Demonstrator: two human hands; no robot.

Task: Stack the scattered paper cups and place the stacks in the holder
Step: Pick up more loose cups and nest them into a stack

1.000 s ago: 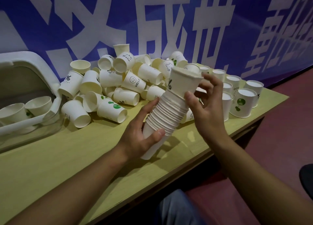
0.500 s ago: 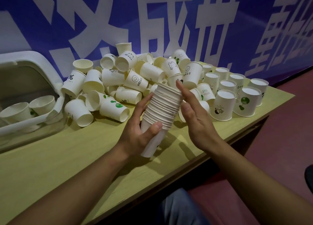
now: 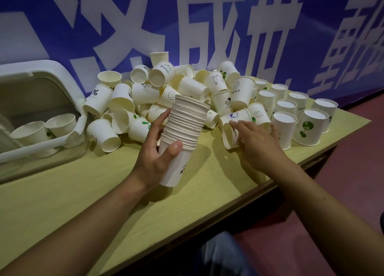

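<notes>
Left hand (image 3: 158, 161) gripping a tall stack of nested cups (image 3: 182, 134) above the yellow table (image 3: 83, 192), right hand (image 3: 255, 142) grasping a tipped cup (image 3: 229, 135) beside the scattered pile (image 3: 166, 90)

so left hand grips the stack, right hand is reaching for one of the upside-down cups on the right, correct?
Not quite. The head view shows the right hand on a cup lying on its side, not an upside-down one. The left hand does grip the stack.

Cream-white paper cups (image 3: 242, 92) with green and black prints, yellow-green table (image 3: 87, 192), blue banner (image 3: 228, 26) with white characters
</notes>
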